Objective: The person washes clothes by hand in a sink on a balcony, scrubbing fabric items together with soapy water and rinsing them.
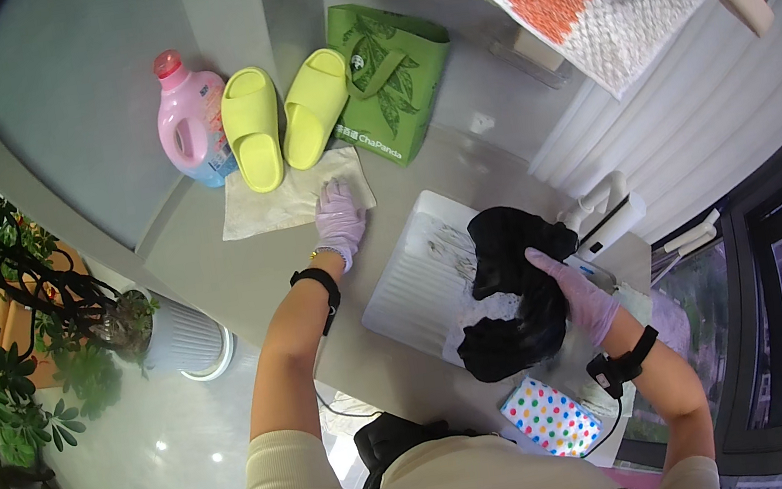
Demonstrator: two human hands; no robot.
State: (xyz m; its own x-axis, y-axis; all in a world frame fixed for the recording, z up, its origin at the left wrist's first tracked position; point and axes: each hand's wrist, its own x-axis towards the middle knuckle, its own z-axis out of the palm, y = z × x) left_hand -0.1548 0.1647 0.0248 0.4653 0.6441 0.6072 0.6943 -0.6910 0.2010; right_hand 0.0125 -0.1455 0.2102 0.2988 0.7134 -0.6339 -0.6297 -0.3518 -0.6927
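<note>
A thin, pale lilac glove covers my left hand point(340, 214), which lies palm down on the right part of a cream cloth point(264, 210). Its fingers point toward a pair of yellow slide slippers point(254, 128) propped at the cloth's far edge. My right hand point(580, 290), gloved the same way, grips a bunched black cloth item point(520, 346) that looks wet. The black item hangs over the ridged white washboard point(408, 280) of the sink, above soap suds point(482, 318). The fingers of my right hand are partly hidden by it.
A pink detergent bottle point(191, 122) and a green printed bag point(397, 84) flank the slippers. Right of the washboard stands a white faucet point(612, 226). A dotted cloth point(549, 414) lies at the near counter edge. A textured towel point(598, 8) hangs overhead; a potted plant point(185, 336) stands left.
</note>
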